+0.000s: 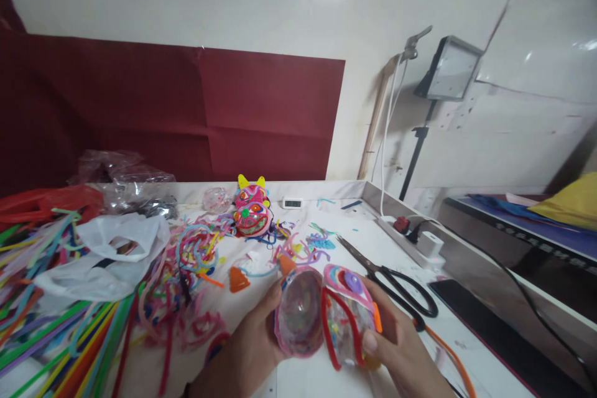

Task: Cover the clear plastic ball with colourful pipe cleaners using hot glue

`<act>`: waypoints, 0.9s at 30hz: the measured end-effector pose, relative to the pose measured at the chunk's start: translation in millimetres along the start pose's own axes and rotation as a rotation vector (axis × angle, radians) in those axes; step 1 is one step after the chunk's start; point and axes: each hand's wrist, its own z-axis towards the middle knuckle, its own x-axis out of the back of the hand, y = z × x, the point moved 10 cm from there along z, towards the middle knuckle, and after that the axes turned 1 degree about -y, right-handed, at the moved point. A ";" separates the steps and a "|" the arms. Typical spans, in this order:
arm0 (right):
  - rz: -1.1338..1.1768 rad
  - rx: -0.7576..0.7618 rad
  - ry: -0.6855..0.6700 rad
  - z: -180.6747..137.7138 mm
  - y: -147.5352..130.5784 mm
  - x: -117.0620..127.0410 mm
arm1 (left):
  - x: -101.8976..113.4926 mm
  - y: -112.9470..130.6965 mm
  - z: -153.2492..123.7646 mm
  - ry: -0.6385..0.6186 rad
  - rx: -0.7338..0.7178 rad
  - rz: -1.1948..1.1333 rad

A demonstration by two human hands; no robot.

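My left hand (pixel 252 339) is closed around a clear plastic shell (pixel 301 310) with a pink pipe-cleaner edge, its hollow side turned toward me. In my right hand (pixel 396 339) is a decorated clear plastic shell (pixel 345 326) with red pipe-cleaner strips, a pink patch, a purple round eye and an orange piece at the side. The two shells meet edge to edge; whether they are joined I cannot tell. Just beyond my right hand lie black-handled scissors (pixel 387 273). An orange fuzzy piece (pixel 239 280) rests past my left hand.
A finished-looking decorated figure (pixel 252 211) with yellow ears stands at the back. Tangled pipe cleaners (pixel 196 255) and white plastic bags (pixel 105 267) cover the left side. A small digital display (pixel 292 203), a power strip (pixel 410 239) and a dark flat phone-like slab (pixel 494 329) are rightward.
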 end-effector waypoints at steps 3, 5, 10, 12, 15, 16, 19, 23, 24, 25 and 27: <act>-0.018 0.012 0.011 -3.2 1.9 4.5 | -2.9 2.1 2.3 -0.040 -0.036 0.008; -0.131 0.052 0.006 -7.6 0.3 7.9 | -8.0 1.5 3.2 -0.089 -0.044 0.017; -0.594 0.335 0.022 -23.9 -26.3 7.6 | -20.1 5.5 -1.7 -0.153 -0.095 0.125; -0.696 0.438 -0.009 -26.2 -35.1 0.8 | -21.1 8.3 -4.4 -0.152 -0.116 0.183; -0.789 0.448 -0.091 -18.8 -29.8 -4.3 | -18.5 11.1 -5.1 -0.138 -0.130 0.222; -0.820 0.428 -0.109 -15.3 -24.3 -3.4 | -18.4 13.3 -4.8 -0.138 -0.149 0.238; -0.905 0.433 -0.147 -11.5 -10.2 -1.2 | -22.4 18.7 -4.6 -0.151 -0.206 0.278; -0.988 0.583 -0.190 -21.4 -5.6 -8.9 | -28.8 16.3 -7.2 -0.175 -0.205 0.298; -1.004 0.607 -0.187 -23.3 -6.4 -10.5 | -30.1 15.4 -7.6 -0.188 -0.205 0.305; -1.014 0.629 -0.182 -24.7 -8.2 -12.0 | -31.1 14.5 -7.6 -0.204 -0.203 0.312; -1.017 0.680 -0.181 -27.3 -14.3 -15.8 | -31.5 13.0 -5.3 -0.237 -0.198 0.325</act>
